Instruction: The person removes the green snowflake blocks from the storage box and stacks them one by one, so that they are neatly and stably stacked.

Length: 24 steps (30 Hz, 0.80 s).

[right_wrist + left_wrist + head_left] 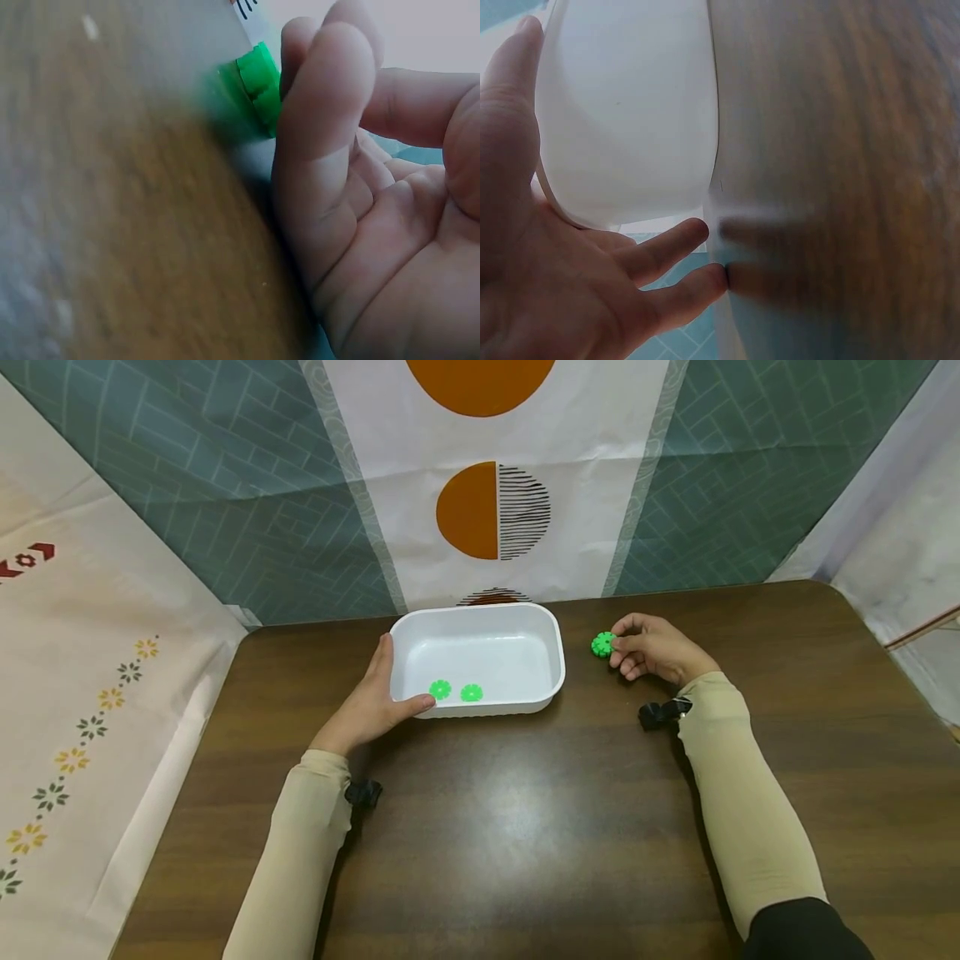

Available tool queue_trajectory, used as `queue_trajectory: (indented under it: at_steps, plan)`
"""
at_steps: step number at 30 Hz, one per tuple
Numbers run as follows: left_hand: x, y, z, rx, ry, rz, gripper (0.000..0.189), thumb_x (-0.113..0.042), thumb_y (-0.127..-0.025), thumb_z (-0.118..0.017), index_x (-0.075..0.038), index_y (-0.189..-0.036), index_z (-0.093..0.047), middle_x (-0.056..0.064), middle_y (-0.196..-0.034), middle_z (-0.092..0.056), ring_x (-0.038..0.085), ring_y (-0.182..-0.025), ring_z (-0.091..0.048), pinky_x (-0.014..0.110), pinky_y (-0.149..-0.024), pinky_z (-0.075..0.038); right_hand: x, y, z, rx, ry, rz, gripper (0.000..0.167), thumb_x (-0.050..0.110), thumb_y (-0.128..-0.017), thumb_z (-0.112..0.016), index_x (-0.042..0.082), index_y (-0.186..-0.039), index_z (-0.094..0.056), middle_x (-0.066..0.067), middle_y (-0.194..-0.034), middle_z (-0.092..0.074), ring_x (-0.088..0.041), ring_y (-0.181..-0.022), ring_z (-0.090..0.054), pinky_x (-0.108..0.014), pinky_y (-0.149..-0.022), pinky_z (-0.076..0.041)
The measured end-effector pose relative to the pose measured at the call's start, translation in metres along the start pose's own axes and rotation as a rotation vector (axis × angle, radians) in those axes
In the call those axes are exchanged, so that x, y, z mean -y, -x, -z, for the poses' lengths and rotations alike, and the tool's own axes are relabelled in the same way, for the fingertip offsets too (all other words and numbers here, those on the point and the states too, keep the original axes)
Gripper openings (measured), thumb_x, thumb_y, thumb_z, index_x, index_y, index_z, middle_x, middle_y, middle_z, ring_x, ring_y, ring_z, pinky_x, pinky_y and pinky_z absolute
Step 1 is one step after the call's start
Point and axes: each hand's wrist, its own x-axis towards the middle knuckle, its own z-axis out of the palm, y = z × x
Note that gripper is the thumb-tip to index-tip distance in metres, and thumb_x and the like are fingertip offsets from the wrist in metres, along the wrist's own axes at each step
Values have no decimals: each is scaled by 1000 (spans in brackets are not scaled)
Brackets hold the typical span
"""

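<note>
My left hand [365,702] rests on the near left corner of a white rectangular tray [558,668]. Its thumb lies along the front rim while the other fingers stretch straight against the left side. Inside the tray, near its front wall, lie two flat green notched discs, a left disc [440,689] and a right disc [471,692]. To the right of the tray, my right hand [654,650] pinches a green notched disc [602,644] at its fingertips, low over the table. In the right wrist view, fingers hide part of this disc [259,86].
The brown wooden table [510,835] has its back edge just behind the tray. A patterned cloth [285,527] hangs beyond it, and a white embroidered cloth [90,693] covers the left side. Small black wrist mounts sit under both forearms.
</note>
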Motion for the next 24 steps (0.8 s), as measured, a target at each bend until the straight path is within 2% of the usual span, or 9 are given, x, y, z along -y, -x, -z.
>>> queue_trajectory:
  at_steps: [6, 24]
  plan:
    - [-1, 0, 1, 3, -4, 4, 126, -62, -86, -72, -20, -158, 22, 4, -167, 18, 31, -152, -3, 52, -118, -17, 0, -1, -3, -25, 36, -1, 20, 5, -105, -51, 0, -121, -41, -12, -78, -66, -16, -55, -59, -30, -56, -54]
    - [0, -2, 1, 2, 0, 10, 125, -62, -86, -72, -21, -158, 22, 4, -167, 17, 29, -153, -2, 52, -118, -17, 2, -5, -8, -78, 113, -7, 24, 7, -103, -54, 1, -124, -44, -11, -79, -67, -16, -53, -58, -30, -54, -53]
